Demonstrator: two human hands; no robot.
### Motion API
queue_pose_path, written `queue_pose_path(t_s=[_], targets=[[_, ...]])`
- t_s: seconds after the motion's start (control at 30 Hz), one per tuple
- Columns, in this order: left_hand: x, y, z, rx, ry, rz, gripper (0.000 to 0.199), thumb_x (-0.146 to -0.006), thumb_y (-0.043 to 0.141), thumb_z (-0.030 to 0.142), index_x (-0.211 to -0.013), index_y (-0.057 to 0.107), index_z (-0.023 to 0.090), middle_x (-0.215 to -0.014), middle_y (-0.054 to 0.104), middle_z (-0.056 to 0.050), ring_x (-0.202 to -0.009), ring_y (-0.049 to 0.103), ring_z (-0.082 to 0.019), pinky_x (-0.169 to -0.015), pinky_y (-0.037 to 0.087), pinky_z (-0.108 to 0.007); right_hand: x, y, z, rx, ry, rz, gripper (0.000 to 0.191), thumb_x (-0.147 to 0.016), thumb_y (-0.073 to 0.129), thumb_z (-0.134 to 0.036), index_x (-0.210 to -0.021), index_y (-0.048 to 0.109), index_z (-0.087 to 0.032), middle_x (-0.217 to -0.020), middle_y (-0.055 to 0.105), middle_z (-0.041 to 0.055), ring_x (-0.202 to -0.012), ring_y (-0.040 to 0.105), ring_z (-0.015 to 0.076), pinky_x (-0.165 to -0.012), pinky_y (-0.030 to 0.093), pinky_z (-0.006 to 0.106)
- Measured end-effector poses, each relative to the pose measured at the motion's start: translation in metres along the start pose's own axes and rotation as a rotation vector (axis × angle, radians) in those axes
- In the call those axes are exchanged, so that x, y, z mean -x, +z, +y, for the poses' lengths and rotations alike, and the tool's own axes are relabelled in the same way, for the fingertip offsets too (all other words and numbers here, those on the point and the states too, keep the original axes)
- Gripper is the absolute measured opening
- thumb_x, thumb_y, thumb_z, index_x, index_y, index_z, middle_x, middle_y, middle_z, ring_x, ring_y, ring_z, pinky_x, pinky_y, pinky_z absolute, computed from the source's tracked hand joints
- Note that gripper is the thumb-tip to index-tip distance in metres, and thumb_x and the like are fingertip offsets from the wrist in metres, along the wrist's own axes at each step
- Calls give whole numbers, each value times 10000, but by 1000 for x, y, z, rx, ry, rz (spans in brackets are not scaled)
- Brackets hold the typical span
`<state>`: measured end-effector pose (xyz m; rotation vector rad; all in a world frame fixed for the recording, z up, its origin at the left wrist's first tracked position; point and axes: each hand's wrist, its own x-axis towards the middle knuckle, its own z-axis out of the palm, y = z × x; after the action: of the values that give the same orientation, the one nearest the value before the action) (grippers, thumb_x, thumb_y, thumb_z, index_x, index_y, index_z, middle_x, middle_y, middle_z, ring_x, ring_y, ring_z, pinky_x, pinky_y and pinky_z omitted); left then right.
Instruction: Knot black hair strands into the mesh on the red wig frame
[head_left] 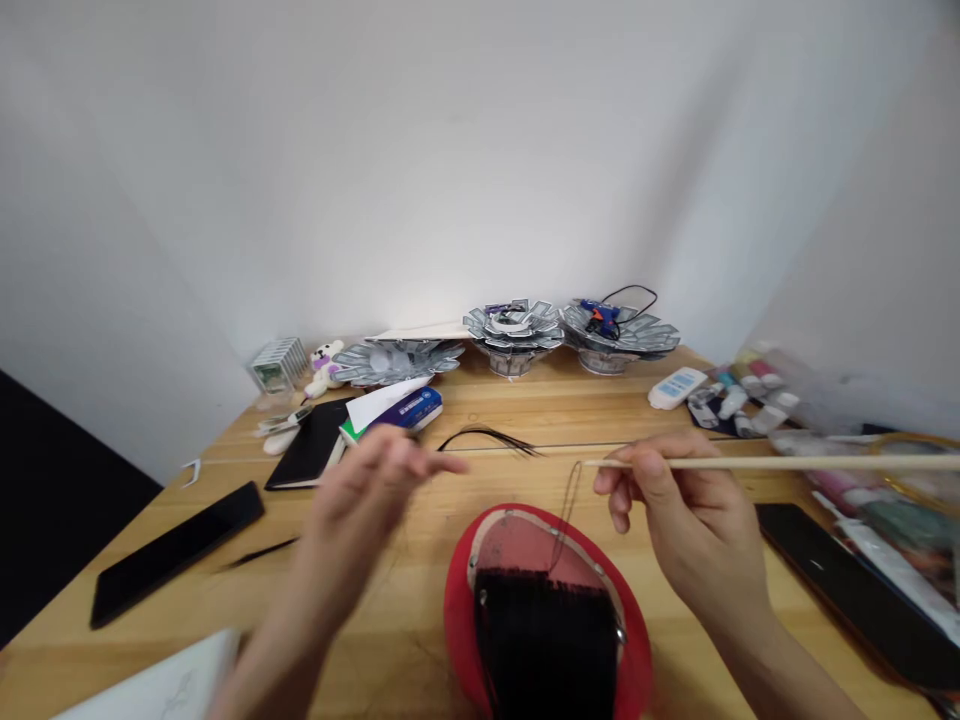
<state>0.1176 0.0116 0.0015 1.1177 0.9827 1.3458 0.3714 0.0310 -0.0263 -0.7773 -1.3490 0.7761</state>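
My right hand [682, 510] pinches a thin pale wooden stick [810, 463] near its left tip. From that tip a fine dark strand [568, 505] hangs in a narrow loop, down to a pinned mesh patch [529, 545]. The patch lies on a rounded red form [459, 610], held by several metal pins. Dense black hair [547, 640] covers its nearer part. My left hand [375, 490] is raised to the left of the form, one finger stretched rightward. Motion blurs it, and what its fingers hold, if anything, cannot be made out.
A loose lock of black hair [491, 435] lies beyond the form. Black phones or similar slabs [176, 555] lie left and right. Grey paper bowl shapes [517, 345] line the back, one bearing a blue glue gun [600, 315]. Plastic bags [885, 520] crowd the right side.
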Motion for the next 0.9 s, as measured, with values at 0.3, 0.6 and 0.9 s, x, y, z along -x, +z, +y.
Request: queue_pose_path(t_s=[0.3,0.6,0.9], targets=[[-8,80,-47,124,-86,-619,329,-971,525,496,-824,526,201,-478,476,78,-387,453,-86,-409,341,-171,-28,-13,-28,-22,-118,154,135,-936,678,-380,-864,655,-269,-773,697,-7,-616,624,152,-501,489,263],[10,49,-13,521,10,-310,238,-957,623,327,-770,609,181,-498,198,115,-398,102,-36,-371,156,-117,-22,-59,-14,191,-21,273,104,-947,643,-348,-936,741,-315,-969,740,18,-837,661,213,-715,504,325],[54,40,5,570,-201,-28,290,-760,840,387,-661,646,196,-483,143,123,-413,73,-22,-396,128,-148,59,1,15,767,-155,-449,185,-875,697,-161,-1025,770,-241,-856,712,81,-785,686,270,-666,557,366]])
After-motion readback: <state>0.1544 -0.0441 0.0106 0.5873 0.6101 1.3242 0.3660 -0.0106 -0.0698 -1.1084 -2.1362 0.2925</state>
